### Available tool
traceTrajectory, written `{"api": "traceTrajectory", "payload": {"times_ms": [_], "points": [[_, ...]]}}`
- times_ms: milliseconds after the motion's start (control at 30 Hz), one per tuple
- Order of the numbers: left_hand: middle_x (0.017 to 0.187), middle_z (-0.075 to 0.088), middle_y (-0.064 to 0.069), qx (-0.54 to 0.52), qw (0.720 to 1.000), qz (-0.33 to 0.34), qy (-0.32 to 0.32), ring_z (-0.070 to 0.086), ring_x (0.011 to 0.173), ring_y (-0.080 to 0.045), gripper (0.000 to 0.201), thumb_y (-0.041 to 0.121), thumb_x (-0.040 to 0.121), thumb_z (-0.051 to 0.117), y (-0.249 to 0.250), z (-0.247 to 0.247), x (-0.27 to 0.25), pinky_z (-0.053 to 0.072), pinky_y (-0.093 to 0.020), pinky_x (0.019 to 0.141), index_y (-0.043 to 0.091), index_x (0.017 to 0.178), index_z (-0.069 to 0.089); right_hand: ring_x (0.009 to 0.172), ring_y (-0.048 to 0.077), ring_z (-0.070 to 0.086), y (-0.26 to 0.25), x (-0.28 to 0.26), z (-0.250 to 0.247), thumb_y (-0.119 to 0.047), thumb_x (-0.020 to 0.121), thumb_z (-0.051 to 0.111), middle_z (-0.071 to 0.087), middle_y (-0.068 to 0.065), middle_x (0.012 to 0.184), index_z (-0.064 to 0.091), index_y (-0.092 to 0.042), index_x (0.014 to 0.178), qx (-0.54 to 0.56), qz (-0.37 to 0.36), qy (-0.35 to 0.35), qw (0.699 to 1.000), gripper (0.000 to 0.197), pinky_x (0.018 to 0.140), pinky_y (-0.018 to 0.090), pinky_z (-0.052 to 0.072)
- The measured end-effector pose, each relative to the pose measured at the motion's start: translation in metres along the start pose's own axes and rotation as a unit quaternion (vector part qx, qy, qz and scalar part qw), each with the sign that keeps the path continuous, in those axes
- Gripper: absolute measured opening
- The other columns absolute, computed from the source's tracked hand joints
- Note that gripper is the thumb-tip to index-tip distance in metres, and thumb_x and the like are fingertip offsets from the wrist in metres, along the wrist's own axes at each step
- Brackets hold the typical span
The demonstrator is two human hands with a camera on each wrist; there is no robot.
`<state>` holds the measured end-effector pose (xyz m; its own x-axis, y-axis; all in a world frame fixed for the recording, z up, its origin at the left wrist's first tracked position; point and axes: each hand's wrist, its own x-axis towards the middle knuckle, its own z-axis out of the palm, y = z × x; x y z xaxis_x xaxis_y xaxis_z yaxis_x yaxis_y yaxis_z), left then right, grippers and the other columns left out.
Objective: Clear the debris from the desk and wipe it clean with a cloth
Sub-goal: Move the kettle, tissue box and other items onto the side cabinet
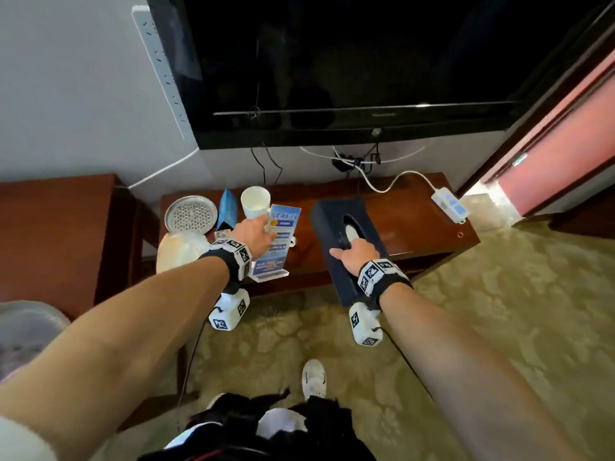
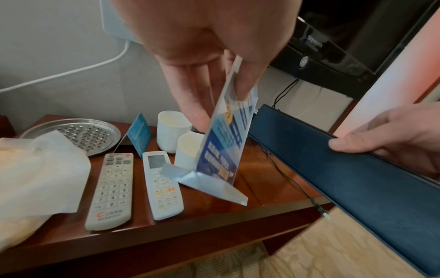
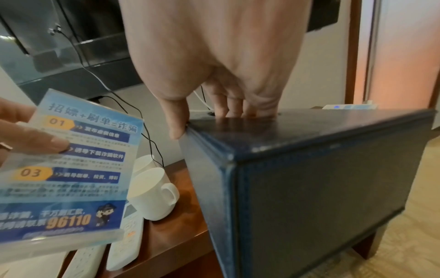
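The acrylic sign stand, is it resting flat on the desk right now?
No, the left hand pinches the acrylic sign stand by its top, base tilted clear above the desk.

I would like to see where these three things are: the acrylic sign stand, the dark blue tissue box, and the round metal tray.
acrylic sign stand (image 2: 220, 159), left wrist view, on its printed blue face.
dark blue tissue box (image 3: 321, 188), right wrist view, on its near side wall.
round metal tray (image 1: 190, 214), head view, on its perforated centre.

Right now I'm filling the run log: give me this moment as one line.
left hand: holds sign, raised | right hand: grips tissue box, tilted | desk: not wiped
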<state>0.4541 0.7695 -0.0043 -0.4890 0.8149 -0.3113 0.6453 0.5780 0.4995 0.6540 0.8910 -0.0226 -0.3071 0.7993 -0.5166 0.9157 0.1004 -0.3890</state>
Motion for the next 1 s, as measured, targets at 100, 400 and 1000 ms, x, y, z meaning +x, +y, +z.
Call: {"api": "traceTrajectory", "payload": {"times_ms": [100,400,1000], "points": [[0.122,0.065,-0.011,0.011,1.0,-0.026,0.013,0.062,0.106,-0.028,0.038,0.033,0.099,0.05,0.016,0.014,0.005,0.047,-0.036,0.086,0.017,0.133,0.051,0.1,0.033,0.061,0.006,0.023,-0.015,-0.044,0.095,0.06,0.064,0.014,0.114,0.057,-0.004,0.118,0.0,-0.017,-0.029,0.999,0.047,0.075,0.034,0.044],[0.122,0.064,-0.013,0.055,0.994,-0.087,0.019,0.061,0.109,-0.031,0.035,0.032,0.1,0.046,0.015,0.021,0.014,0.046,-0.039,0.091,0.017,0.132,0.052,0.078,0.025,0.058,-0.006,0.076,-0.016,-0.046,0.092,0.062,0.059,0.007,0.091,0.053,-0.004,0.116,0.011,-0.037,-0.095,0.995,0.05,0.066,0.033,0.045],[0.114,0.068,-0.011,0.021,0.989,-0.14,0.032,0.063,0.102,-0.031,0.029,0.03,0.099,0.049,-0.038,-0.003,0.053,0.051,-0.042,0.089,0.016,0.123,0.055,0.106,0.035,0.061,-0.061,0.149,0.031,-0.045,0.09,0.065,0.062,0.018,0.121,0.052,0.0,0.126,0.026,-0.01,-0.114,0.993,0.06,0.078,0.035,0.047]]}}
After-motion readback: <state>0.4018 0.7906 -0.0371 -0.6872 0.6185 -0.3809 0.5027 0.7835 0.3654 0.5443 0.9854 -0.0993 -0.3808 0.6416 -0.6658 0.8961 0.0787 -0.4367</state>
